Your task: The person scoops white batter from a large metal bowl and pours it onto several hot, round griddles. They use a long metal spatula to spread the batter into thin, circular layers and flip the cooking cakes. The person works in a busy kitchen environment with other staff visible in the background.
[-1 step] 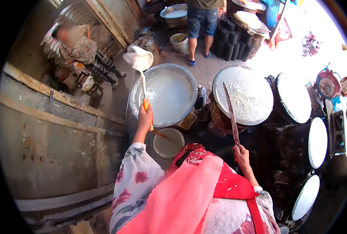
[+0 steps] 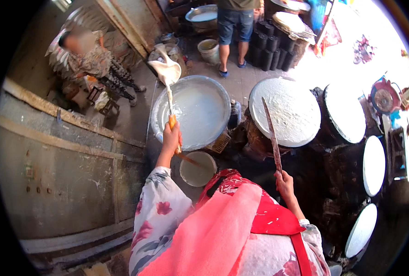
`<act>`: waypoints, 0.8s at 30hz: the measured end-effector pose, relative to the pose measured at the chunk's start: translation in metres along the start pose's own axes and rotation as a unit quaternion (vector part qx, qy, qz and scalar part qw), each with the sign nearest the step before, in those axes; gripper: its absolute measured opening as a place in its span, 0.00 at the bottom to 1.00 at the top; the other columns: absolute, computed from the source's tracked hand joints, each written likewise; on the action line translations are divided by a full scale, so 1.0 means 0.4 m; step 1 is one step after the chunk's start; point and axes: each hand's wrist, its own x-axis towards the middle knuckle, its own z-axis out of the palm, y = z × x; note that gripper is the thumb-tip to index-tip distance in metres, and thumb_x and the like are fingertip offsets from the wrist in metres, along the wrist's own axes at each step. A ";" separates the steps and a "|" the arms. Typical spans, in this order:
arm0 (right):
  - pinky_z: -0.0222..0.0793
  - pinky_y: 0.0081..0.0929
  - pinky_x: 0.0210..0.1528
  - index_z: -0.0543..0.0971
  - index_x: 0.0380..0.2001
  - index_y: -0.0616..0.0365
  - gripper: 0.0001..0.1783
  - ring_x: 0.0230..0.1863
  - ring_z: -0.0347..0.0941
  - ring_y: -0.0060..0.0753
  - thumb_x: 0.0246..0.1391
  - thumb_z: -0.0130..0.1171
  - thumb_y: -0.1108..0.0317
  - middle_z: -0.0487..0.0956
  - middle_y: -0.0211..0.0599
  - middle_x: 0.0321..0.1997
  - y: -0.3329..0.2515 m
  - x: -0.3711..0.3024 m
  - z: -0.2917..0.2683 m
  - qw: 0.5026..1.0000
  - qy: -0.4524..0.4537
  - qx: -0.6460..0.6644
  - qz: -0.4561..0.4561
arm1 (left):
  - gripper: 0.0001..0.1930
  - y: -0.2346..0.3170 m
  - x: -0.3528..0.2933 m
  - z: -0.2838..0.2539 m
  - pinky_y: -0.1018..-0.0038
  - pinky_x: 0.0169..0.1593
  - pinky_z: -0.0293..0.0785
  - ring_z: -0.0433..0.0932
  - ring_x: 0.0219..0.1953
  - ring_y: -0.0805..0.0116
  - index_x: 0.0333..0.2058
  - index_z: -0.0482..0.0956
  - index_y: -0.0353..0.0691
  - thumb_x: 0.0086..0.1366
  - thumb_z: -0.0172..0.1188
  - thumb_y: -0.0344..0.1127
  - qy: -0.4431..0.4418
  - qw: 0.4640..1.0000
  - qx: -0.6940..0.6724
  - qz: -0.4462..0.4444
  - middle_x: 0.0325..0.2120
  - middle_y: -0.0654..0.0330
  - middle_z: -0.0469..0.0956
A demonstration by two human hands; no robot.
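Observation:
My left hand (image 2: 171,138) is closed round the orange handle of a long ladle (image 2: 169,99). The ladle's bowl is coated in thick white batter (image 2: 168,73), part of which stands up in a streak. It is above the far left rim of a wide basin (image 2: 155,120) holding pale batter. In my right hand (image 2: 285,183) is a long narrow blade (image 2: 271,131), pointing away from me, its far end over a round griddle (image 2: 285,110) covered with a rough white layer.
A small bucket (image 2: 198,169) stands below the basin. More white-topped round griddles (image 2: 344,115) curve down the right side. Farther off are a standing person (image 2: 234,27), black cylinders (image 2: 273,50) and a seated person (image 2: 92,60). A wall (image 2: 66,184) runs along my left.
The batter on the ladle has changed shape, now rising in a thin streak at its far side. The whole view has shifted slightly; both hands keep their holds.

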 end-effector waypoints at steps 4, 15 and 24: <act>0.57 0.20 0.14 0.75 0.29 0.60 0.14 0.12 0.62 0.16 0.59 0.51 0.59 0.66 0.25 0.12 0.004 -0.026 -0.004 0.999 0.033 0.022 0.029 | 0.14 0.075 0.088 0.049 0.82 0.16 0.60 0.59 0.12 0.81 0.42 0.65 0.40 0.67 0.48 0.44 -0.204 0.901 -0.354 -0.148 0.16 0.69 0.62; 0.57 0.18 0.14 0.75 0.30 0.60 0.15 0.12 0.62 0.15 0.60 0.51 0.59 0.67 0.24 0.13 0.140 -0.247 -0.160 0.928 0.294 0.216 0.067 | 0.20 0.461 -0.163 0.567 0.85 0.12 0.58 0.56 0.09 0.84 0.50 0.62 0.36 0.70 0.44 0.46 -0.576 0.776 -0.220 -0.135 0.16 0.69 0.59; 0.60 0.27 0.14 0.70 0.25 0.59 0.17 0.10 0.66 0.26 0.61 0.47 0.57 0.69 0.32 0.11 0.398 -0.597 -0.308 0.687 0.670 0.266 0.090 | 0.21 0.484 -0.748 1.105 0.86 0.12 0.55 0.55 0.09 0.84 0.58 0.57 0.38 0.71 0.39 0.42 -0.829 0.502 -0.011 -0.249 0.17 0.68 0.57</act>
